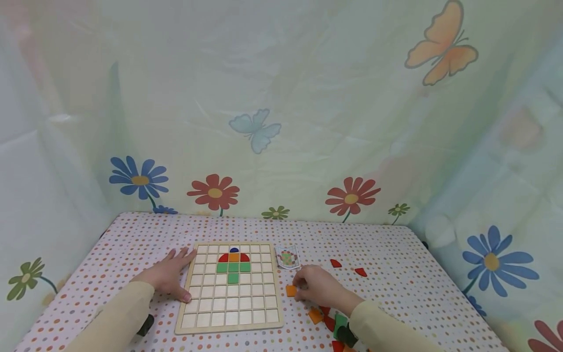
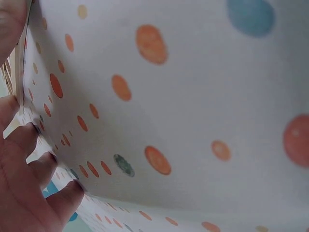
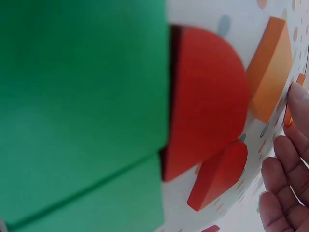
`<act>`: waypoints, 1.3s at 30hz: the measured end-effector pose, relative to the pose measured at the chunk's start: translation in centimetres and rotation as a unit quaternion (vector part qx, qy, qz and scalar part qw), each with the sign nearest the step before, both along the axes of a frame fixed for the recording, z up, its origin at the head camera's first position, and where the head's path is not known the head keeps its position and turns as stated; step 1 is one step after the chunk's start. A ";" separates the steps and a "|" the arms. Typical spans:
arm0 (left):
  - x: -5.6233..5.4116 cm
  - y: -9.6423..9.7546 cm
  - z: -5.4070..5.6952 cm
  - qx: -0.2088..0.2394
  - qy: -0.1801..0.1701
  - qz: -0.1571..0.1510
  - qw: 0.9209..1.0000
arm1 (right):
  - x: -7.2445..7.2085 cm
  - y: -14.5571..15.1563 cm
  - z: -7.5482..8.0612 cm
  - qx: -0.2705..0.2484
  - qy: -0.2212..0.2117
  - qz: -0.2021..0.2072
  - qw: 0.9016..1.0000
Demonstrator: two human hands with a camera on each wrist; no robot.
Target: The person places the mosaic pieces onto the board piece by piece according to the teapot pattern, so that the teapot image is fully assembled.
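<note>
My left hand (image 1: 166,274) lies at the left edge of a wooden grid board (image 1: 211,327), its fingers spread and its thumb at the frame. On the board are a blue rounded tile (image 1: 234,250), an orange square between two red quarter-round tiles (image 1: 223,257), a row of green squares (image 1: 223,267) and one more green square below. Just right of the board, my right hand (image 1: 323,288) pinches an orange square tile (image 1: 291,291) between thumb and fingers, low over the table. The right wrist view shows this tile edge-on at the fingertips.
A small pattern card (image 1: 287,257) lies by the board's upper right side. Two red quarter-round tiles (image 1: 360,272) lie farther right. Near my right forearm is a loose pile with an orange tile (image 1: 315,315), red tiles and green tiles (image 3: 87,87). A dotted cloth (image 1: 154,234) covers the table.
</note>
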State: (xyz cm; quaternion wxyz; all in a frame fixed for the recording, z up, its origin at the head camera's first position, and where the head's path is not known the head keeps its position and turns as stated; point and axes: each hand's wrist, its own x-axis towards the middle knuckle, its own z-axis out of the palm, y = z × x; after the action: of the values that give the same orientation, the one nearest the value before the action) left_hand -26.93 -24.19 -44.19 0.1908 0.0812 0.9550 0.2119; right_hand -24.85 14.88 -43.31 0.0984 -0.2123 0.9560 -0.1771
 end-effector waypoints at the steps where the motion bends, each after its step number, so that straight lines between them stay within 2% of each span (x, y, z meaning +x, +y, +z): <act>1: 0.1 0.1 0.1 -0.002 0.002 0.000 1.000 | 0.0 0.0 0.0 0.003 0.000 -0.002 1.000; 8: 0.3 0.3 0.6 -0.009 0.010 -0.001 1.000 | -0.2 -0.1 0.2 0.002 -0.001 -0.011 1.000; 18: 0.2 0.2 0.3 -0.010 0.014 0.004 1.000 | -0.5 -1.6 1.3 -0.010 0.006 -0.026 1.000; 24: 0.1 0.3 0.2 -0.011 0.010 0.004 1.000 | -1.0 -3.4 1.7 -0.017 0.023 -0.004 1.000; 31: 0.2 0.4 0.4 -0.014 0.006 0.011 1.000 | -1.9 -6.1 1.7 -0.031 0.025 0.004 0.999; 39: 0.4 0.6 0.8 -0.016 0.002 0.018 1.000 | -3.0 -10.0 1.6 -0.023 0.024 0.030 0.999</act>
State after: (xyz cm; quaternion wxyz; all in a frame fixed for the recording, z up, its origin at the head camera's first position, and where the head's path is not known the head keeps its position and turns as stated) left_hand -26.55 -23.56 -43.42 0.1868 0.0614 0.9598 0.2003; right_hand -27.84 4.85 -41.73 0.0763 -0.2476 0.9469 -0.1905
